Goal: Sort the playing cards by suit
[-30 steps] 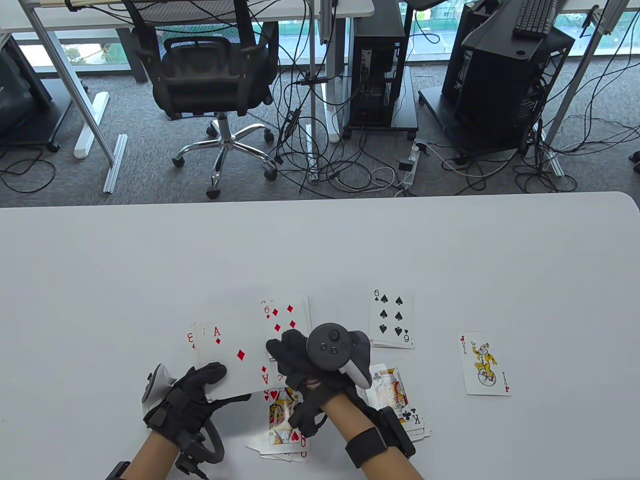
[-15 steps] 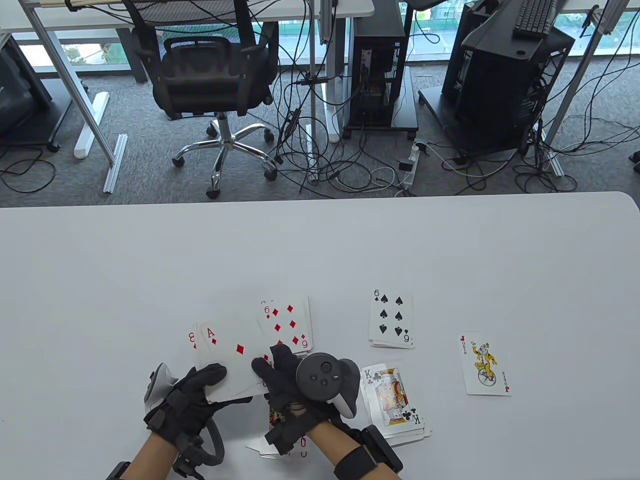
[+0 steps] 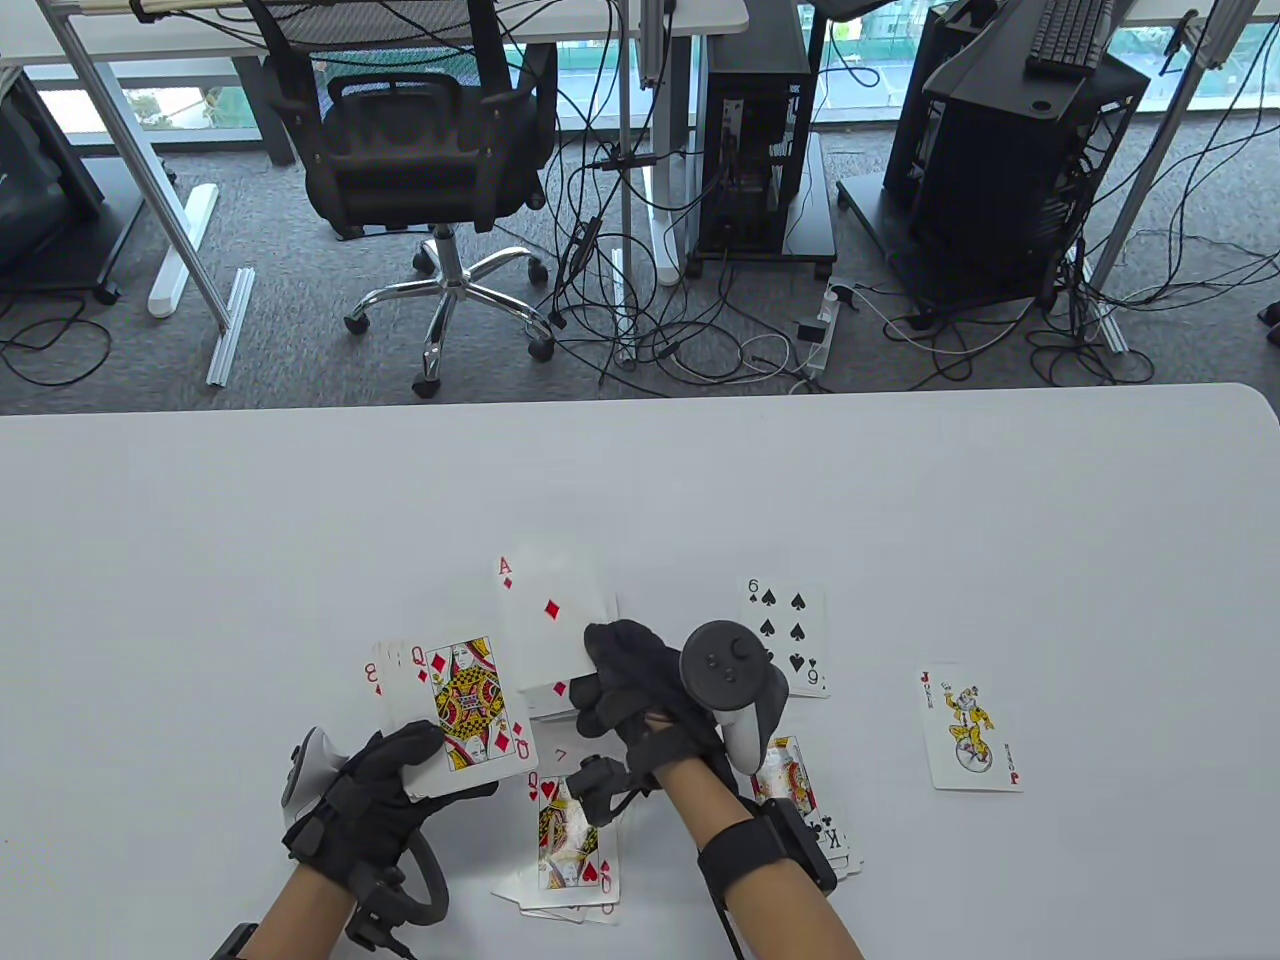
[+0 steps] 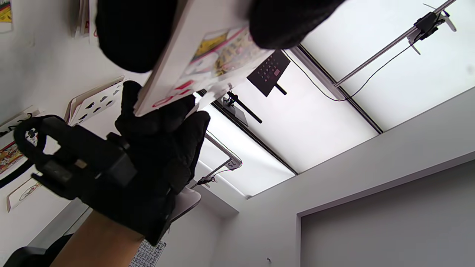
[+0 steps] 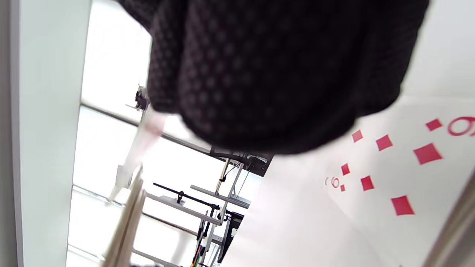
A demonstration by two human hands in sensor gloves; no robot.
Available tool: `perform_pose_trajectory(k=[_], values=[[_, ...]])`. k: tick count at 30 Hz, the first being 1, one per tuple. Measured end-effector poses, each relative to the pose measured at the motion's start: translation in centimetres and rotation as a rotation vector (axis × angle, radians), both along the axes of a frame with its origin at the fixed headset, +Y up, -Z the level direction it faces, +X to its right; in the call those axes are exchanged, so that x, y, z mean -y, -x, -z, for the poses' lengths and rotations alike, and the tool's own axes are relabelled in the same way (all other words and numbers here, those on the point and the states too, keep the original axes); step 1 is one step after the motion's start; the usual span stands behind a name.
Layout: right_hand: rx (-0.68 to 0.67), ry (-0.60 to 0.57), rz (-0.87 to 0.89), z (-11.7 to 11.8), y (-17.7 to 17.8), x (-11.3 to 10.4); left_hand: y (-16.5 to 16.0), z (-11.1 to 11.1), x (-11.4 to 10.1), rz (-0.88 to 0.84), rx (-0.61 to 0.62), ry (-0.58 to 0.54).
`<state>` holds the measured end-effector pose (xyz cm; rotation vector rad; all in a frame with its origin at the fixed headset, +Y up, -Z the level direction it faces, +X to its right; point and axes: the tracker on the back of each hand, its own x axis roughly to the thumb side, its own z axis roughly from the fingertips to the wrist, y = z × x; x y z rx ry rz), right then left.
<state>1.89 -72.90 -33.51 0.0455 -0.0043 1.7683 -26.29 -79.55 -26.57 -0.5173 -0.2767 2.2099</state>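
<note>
My left hand [image 3: 445, 770] grips a fanned deck of cards [image 3: 450, 710] near the table's front, with the queen of diamonds [image 3: 463, 703] face up on top. In the left wrist view the left hand's fingers [image 4: 137, 33] clamp that deck [image 4: 207, 55] from both sides. My right hand [image 3: 600, 655] pinches the ace of diamonds [image 3: 548, 620] by its near corner, over the diamond pile [image 3: 545, 705]. The right wrist view shows the six of diamonds [image 5: 389, 167] lying under the right hand's glove [image 5: 274, 74]. I cannot tell whether the ace touches the pile.
The six of spades [image 3: 785, 635] tops a pile to the right, and a joker [image 3: 968, 727] lies alone further right. A king of clubs pile [image 3: 805, 805] sits under my right forearm. A queen of hearts pile [image 3: 568, 845] lies at the front.
My right hand came back to the deck, took the ace of diamonds off its top and carried it forward over the six of diamonds. The queen of diamonds now shows on the deck.
</note>
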Motion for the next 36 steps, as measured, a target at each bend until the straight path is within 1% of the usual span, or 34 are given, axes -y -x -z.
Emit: perform_pose_trajectory(k=[1, 3, 6, 11, 16, 18, 20, 23, 26, 29, 33, 36], values=[[0.018, 0.023, 0.012, 0.3, -0.2, 0.2, 0.0, 0.0, 0.0, 0.0, 0.0, 0.001], [0.041, 0.038, -0.069, 1.0, -0.5, 0.6, 0.2, 0.1, 0.0, -0.002, -0.003, 0.0], [0.038, 0.031, -0.331, 1.9, -0.1, 1.4, 0.4, 0.2, 0.0, -0.004, -0.013, -0.001], [0.0, 0.088, -0.623, 2.9, 1.6, 2.7, 0.4, 0.1, -0.1, 0.0, -0.016, 0.0], [-0.048, 0.102, -0.946, 3.4, 3.4, 3.3, 0.4, 0.1, -0.1, 0.011, -0.02, 0.007], [-0.066, 0.11, -1.054, 3.5, 4.0, 3.5, 0.4, 0.1, -0.1, 0.012, -0.019, 0.01], [-0.083, 0.128, -1.134, 3.6, 4.5, 3.7, 0.4, 0.1, -0.1, 0.012, -0.018, 0.011], [-0.1, 0.121, -1.239, 3.6, 5.1, 4.0, 0.4, 0.1, -0.1, 0.013, -0.017, 0.01], [-0.123, 0.119, -1.33, 3.5, 5.6, 4.3, 0.4, 0.1, -0.1, 0.014, -0.019, 0.01], [-0.14, 0.106, -1.376, 3.4, 5.7, 4.2, 0.4, 0.1, -0.1, 0.014, -0.018, 0.01], [-0.137, 0.129, -1.29, 3.5, 4.9, 3.5, 0.5, 0.1, -0.1, 0.014, -0.019, 0.008], [-0.134, 0.094, -1.19, 3.2, 4.4, 2.1, 0.5, 0.1, -0.1, 0.015, -0.021, 0.006]])
